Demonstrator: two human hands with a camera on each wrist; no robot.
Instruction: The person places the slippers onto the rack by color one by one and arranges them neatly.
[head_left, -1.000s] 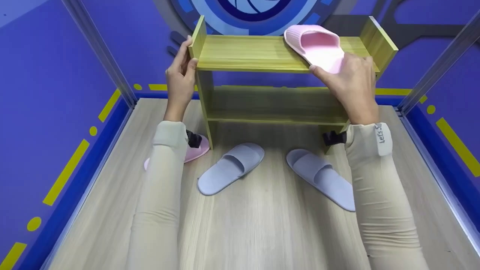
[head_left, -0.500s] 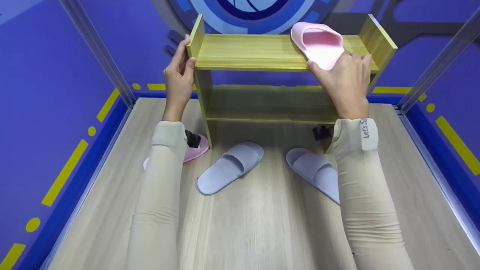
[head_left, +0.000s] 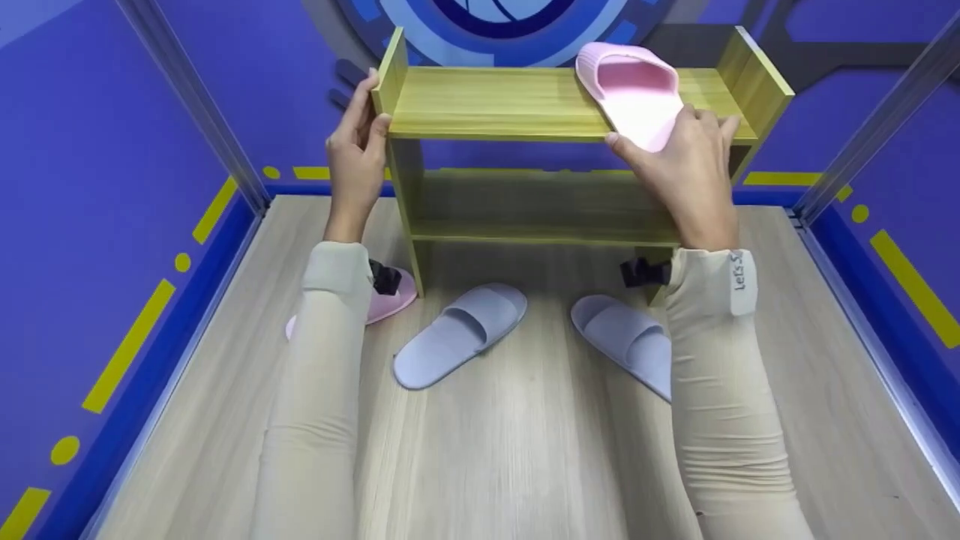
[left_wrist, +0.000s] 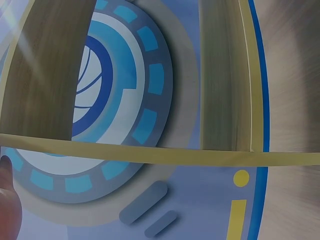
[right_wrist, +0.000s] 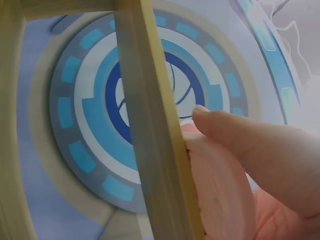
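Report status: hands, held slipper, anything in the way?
Left hand holds wooden shoe rack's side. Right hand grips pink slipper, heel overhanging top shelf. Grey slippers on floor, seemingly not obstructing.

Four slippers (head_left: 639,112), one shelf rack (head_left: 487,94)

Against a second ago, pink slipper (head_left: 637,109) lies less slanted, its length nearer front-to-back. Right hand (head_left: 688,169) and right sleeve (head_left: 724,390) sit farther left; sleeve hides more of the right-hand grey slipper (head_left: 621,336). Since half a second ago, slipper's heel end dips slightly lower in head view.
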